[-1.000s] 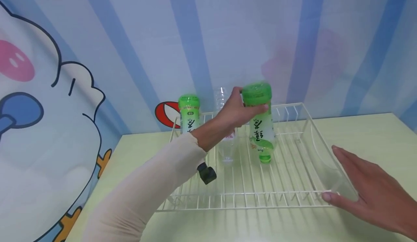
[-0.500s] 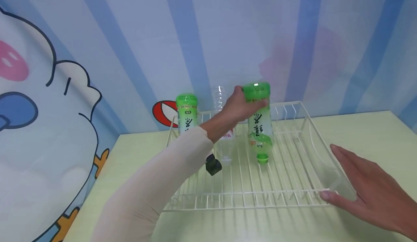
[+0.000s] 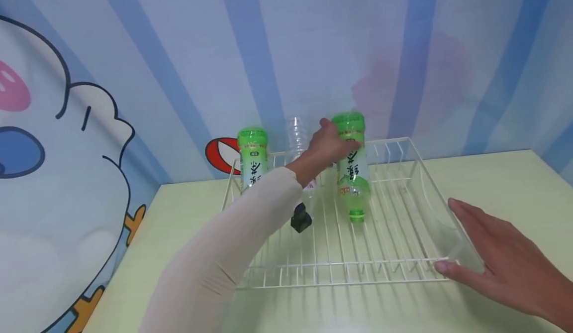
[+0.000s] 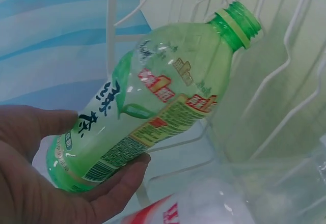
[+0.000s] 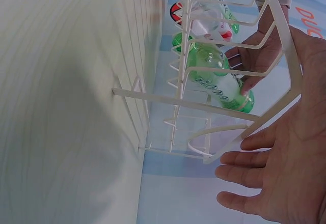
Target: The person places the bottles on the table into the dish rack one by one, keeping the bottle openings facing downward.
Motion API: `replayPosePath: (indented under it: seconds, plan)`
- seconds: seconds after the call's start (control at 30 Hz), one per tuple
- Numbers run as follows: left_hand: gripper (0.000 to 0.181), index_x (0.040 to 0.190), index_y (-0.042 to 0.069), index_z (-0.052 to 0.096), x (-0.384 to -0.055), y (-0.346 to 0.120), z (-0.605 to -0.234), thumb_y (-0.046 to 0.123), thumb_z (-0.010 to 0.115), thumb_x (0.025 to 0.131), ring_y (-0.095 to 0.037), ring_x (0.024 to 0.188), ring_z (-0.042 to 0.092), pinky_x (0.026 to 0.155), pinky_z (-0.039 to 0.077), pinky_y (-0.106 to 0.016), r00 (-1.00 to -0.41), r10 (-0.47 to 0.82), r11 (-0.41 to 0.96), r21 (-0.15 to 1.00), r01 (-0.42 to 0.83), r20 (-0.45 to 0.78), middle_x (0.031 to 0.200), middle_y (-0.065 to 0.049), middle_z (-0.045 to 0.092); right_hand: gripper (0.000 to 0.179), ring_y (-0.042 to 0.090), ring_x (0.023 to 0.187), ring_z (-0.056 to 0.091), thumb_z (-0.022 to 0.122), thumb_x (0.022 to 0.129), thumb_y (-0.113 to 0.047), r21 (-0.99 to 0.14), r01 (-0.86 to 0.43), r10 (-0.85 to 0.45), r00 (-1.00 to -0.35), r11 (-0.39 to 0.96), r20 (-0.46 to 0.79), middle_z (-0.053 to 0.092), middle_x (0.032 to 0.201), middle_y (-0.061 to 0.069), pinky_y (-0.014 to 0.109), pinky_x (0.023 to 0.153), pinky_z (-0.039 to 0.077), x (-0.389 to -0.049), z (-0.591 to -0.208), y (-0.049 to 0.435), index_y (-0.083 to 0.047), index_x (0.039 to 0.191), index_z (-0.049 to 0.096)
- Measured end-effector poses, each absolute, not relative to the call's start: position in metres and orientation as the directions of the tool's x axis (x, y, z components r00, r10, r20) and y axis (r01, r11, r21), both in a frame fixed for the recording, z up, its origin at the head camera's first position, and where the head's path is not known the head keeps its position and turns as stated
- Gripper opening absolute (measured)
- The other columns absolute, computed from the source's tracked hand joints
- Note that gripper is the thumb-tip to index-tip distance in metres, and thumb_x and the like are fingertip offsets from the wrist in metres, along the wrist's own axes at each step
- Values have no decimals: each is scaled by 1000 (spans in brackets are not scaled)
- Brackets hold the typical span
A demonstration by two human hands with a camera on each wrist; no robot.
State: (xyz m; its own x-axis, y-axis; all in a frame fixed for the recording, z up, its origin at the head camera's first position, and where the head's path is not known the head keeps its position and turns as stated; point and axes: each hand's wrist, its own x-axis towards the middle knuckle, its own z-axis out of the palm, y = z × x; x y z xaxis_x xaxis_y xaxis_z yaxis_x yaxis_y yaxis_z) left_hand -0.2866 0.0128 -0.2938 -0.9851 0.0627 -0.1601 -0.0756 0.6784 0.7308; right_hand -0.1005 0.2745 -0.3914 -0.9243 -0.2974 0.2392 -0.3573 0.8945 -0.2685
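Observation:
In the head view, my left hand [image 3: 323, 150] holds a green tea bottle [image 3: 354, 173] near its base, upside down. The green neck end points down to the bars of a white wire rack [image 3: 349, 264]. In the left wrist view, the thumb lies on one side of this bottle [image 4: 147, 96] and the fingers curl under the other. A clear bottle with a red-and-white label [image 3: 297, 131] stands inverted beside it, partly behind the hand. Farther left is another inverted green tea bottle [image 3: 252, 151]. My right hand [image 3: 506, 258] is spread at the rack's right front corner, thumb at the front wire.
The rack stands on a pale yellow-green table [image 3: 488, 173]. Close behind it hangs a blue striped cartoon backdrop [image 3: 322, 49]. A small black device [image 3: 301, 218] shows under the left wrist, over the rack.
My left forearm has swung slightly right while the hand keeps hold of the green tea bottle, which stands a little straighter. The right hand stays at the rack's corner. The head view has shifted slightly.

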Motion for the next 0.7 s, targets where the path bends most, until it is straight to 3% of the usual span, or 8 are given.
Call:
replayPosePath:
  seconds: [0.13, 0.3, 0.57, 0.7]
  plan:
    - [82, 147, 5, 25, -285, 12, -298, 35, 75, 89, -22, 85, 63, 59, 54, -32, -984, 51, 706, 703, -84, -169, 102, -10, 60, 109, 52, 125, 42, 77, 80, -53, -280, -373, -307, -918, 884, 252, 36, 151, 27, 65, 92, 33, -100, -392, 273, -7, 159, 17]
    - [87, 151, 3, 20, -284, 9, -297, 37, 73, 90, -25, 96, 64, 72, 57, -36, -985, 49, 721, 689, -81, -166, 110, -13, 61, 109, 52, 123, 44, 77, 80, -53, -275, -378, -312, -915, 884, 255, 37, 150, 26, 65, 91, 35, -103, -394, 272, -6, 159, 18]
    - [98, 156, 3, 11, -277, 0, -291, 45, 71, 90, -28, 118, 57, 93, 51, -40, -984, 69, 774, 631, -53, -167, 134, -16, 55, 108, 52, 121, 46, 76, 81, -54, -264, -366, -305, -920, 893, 245, 39, 149, 27, 66, 88, 38, -103, -399, 275, -5, 158, 18]
    - [89, 153, 5, 22, -265, -9, -287, 45, 70, 91, -26, 123, 53, 96, 49, -40, -980, 142, 743, 669, 13, -140, 141, -13, 50, 109, 53, 122, 45, 75, 81, -54, -250, -348, -298, -929, 904, 218, 37, 149, 29, 66, 89, 37, -102, -403, 278, -1, 157, 19]
